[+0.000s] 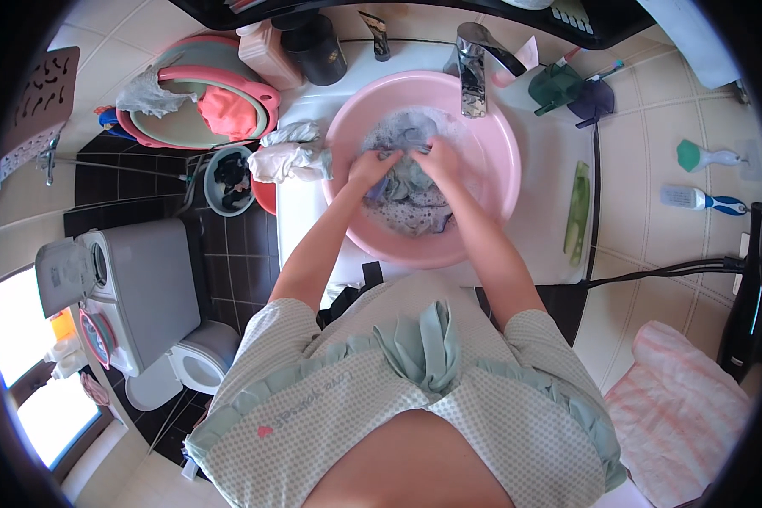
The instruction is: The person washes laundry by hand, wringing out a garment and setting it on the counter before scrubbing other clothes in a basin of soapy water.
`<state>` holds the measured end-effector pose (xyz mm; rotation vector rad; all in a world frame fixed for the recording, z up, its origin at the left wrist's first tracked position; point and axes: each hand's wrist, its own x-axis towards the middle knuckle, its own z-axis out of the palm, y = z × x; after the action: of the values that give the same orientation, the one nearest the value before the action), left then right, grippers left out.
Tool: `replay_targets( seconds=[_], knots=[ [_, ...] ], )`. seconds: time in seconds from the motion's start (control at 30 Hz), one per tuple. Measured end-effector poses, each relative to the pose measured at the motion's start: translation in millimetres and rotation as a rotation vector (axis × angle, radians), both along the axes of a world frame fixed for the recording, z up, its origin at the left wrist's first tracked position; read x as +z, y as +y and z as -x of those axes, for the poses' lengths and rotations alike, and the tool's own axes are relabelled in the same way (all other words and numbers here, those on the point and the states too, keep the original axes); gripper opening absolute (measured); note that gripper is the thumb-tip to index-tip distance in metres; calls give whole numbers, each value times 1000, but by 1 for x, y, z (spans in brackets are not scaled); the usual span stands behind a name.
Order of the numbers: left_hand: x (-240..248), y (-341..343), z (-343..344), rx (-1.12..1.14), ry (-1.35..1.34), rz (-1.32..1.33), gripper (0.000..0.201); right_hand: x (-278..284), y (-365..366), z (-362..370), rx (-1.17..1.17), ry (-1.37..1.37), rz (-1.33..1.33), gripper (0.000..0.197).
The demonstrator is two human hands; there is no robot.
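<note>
A round pink basin (508, 169) stands on the white sink top, with soapy, foamy water inside. Wet grey-blue laundry (413, 188) lies bunched in the suds, partly under water; its exact kind of garment cannot be made out. My left hand (372, 168) pinches a fold of this cloth near the basin's middle. Close beside it, my right hand (438, 159) grips the same bunch, thumbs nearly facing each other. Just beyond the basin's far rim rises a chrome faucet (474, 76).
White cloths (289, 159) hang over the sink's left edge, near a pink-rimmed tub (267, 102) and a bucket of dark clothes (229, 182). Bottles (313, 55) stand at the back. Cups with toothbrushes (557, 86) sit right, above a green packet (577, 212).
</note>
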<state>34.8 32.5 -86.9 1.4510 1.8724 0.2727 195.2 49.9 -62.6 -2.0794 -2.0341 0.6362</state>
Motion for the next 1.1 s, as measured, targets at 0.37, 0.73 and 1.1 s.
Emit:
replay_targets(
  seconds=[0.37,0.73,1.1],
  knots=[
    [70,1,-47,126,-552,-225,47,25,-2,20,-428,693,-389,38],
    [68,2,-28,390,-803,-12,36,50,-21,44,-248,551,-299,26],
    [56,1,-24,182,-917,197,36,31,17,-13,-97,381,-393,27]
  ],
)
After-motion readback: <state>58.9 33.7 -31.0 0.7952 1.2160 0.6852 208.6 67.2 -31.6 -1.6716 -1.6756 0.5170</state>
